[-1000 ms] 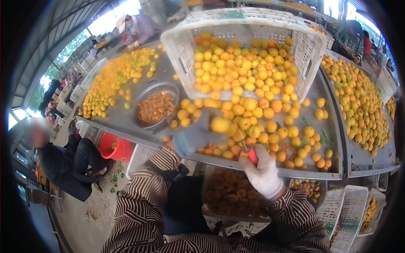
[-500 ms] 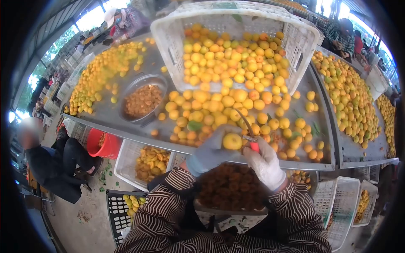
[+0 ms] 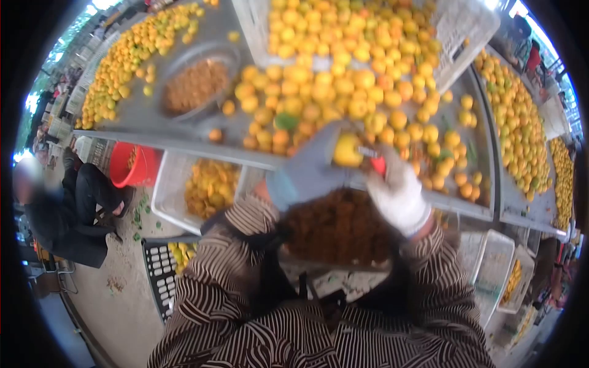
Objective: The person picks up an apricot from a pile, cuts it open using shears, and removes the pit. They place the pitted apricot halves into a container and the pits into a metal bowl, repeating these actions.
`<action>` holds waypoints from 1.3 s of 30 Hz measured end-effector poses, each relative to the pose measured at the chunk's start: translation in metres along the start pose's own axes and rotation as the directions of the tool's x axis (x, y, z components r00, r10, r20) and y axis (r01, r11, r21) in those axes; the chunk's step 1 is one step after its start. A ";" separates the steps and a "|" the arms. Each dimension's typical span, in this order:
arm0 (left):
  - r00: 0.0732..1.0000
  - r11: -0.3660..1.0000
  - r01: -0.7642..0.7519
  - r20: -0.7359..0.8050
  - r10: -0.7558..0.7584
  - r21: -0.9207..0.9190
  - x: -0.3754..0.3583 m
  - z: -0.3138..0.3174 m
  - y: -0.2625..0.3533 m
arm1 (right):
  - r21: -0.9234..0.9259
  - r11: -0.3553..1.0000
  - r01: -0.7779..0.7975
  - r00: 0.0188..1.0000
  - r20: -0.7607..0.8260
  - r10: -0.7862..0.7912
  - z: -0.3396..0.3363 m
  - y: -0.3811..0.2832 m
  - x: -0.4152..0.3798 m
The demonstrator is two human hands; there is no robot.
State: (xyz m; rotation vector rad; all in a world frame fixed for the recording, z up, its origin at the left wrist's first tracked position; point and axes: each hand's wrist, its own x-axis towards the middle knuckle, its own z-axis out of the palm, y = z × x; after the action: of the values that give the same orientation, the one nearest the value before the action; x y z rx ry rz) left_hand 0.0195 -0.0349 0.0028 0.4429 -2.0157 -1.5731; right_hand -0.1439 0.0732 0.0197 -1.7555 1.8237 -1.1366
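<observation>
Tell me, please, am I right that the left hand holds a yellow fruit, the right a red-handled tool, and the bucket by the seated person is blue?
The head view shows that the bucket is red, not blue; the left hand holds the fruit, the right hand the tool.

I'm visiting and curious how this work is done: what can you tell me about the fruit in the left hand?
The fruit is roundish, yellow and smooth-looking; blur hides finer marks. The gloved left hand holds it near the front edge of the metal table. A short metal part of the red-handled tool, held in the gloved right hand, meets its right side; whether it has cut in, I cannot tell.
</observation>
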 end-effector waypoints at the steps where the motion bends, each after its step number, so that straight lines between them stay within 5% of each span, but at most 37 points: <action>1: 0.991 0.984 0.131 0.035 -0.128 -0.121 0.000 0.001 0.006 | -0.045 0.999 0.025 0.999 -0.019 -0.026 0.003 0.005 -0.001; 4: 0.999 0.980 0.031 -0.042 -0.024 0.194 0.000 0.002 0.007 | -0.239 0.970 0.032 0.997 -0.061 -0.048 0.008 0.008 0.000; 8: 0.997 0.944 0.007 -0.075 0.019 0.329 -0.002 0.003 0.003 | -0.255 0.967 0.007 0.997 -0.066 -0.025 0.017 0.015 0.000; 10: 0.977 0.877 -0.118 -0.105 0.188 0.467 -0.002 0.005 0.003 | -0.182 0.983 -0.014 0.996 -0.085 -0.002 0.021 0.015 -0.001; 14: 0.976 0.874 -0.075 -0.145 0.163 0.479 -0.002 0.009 -0.002 | -0.184 0.983 -0.013 0.995 -0.103 -0.006 0.025 0.010 0.000; 17: 0.968 0.841 -0.091 -0.152 0.201 0.534 -0.002 0.010 -0.005 | -0.117 0.992 -0.037 0.991 -0.133 0.022 0.032 0.016 -0.003; 19: 0.986 0.920 -0.046 -0.128 0.104 0.388 -0.002 0.008 -0.002 | 0.297 0.954 -0.042 0.999 0.012 0.040 0.041 0.042 -0.006; 20: 0.989 0.945 -0.062 -0.111 0.102 0.321 -0.001 0.006 -0.003 | 0.459 0.873 -0.167 0.980 0.171 0.098 0.046 0.060 -0.005; 21: 0.994 0.965 -0.030 -0.090 0.055 0.261 -0.001 0.002 -0.001 | 0.658 0.346 -0.668 0.739 0.534 0.411 0.021 0.023 0.001; 25: 0.996 0.973 -0.077 -0.023 0.084 0.216 0.007 -0.006 0.010 | 0.658 -0.125 -0.742 0.647 0.753 0.124 -0.002 -0.002 0.002; 27: 0.998 0.995 0.064 -0.002 -0.064 0.070 0.007 -0.008 0.015 | 0.635 -0.079 -0.769 0.618 0.768 0.167 -0.009 -0.010 0.002; 28: 0.990 0.968 0.140 0.044 -0.134 -0.206 0.007 -0.007 0.011 | 0.579 -0.139 -0.804 0.570 0.816 0.101 -0.012 -0.011 0.002; 30: 0.997 0.945 0.080 0.024 -0.076 -0.319 0.009 -0.004 0.012 | 0.476 -0.265 -0.838 0.496 0.868 -0.006 -0.016 -0.012 0.006; 31: 1.000 0.902 0.019 0.001 -0.021 -0.431 0.012 -0.004 0.013 | 0.484 -0.255 -0.837 0.503 0.864 -0.013 -0.017 -0.016 0.009; 33: 0.999 0.896 0.008 -0.038 -0.028 -0.444 0.013 -0.005 0.009 | 0.742 0.081 -0.666 0.728 0.623 0.287 -0.017 -0.025 0.011; 34: 0.997 0.841 0.011 -0.056 -0.049 -0.540 0.013 -0.006 0.009 | 0.755 0.225 -0.616 0.780 0.547 0.302 -0.018 -0.018 0.010; 35: 0.995 0.775 0.013 -0.071 -0.075 -0.632 0.013 -0.007 0.007 | 0.754 0.233 -0.614 0.784 0.547 0.293 -0.012 -0.006 0.011; 37: 0.997 0.773 -0.019 -0.069 -0.032 -0.634 0.012 -0.014 -0.004 | 0.445 0.875 -0.193 0.980 0.125 0.152 0.004 0.015 0.009; 39: 0.997 0.776 0.059 -0.005 -0.079 -0.628 0.011 -0.020 -0.011 | 0.311 0.940 -0.142 0.990 0.029 0.140 0.007 0.012 0.003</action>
State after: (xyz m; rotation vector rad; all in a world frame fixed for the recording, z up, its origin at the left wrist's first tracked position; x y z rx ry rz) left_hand 0.0223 -0.0595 -0.0018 0.2695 -1.3291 -2.1405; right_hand -0.1469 0.0674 0.0075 -1.4241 1.6292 -1.2788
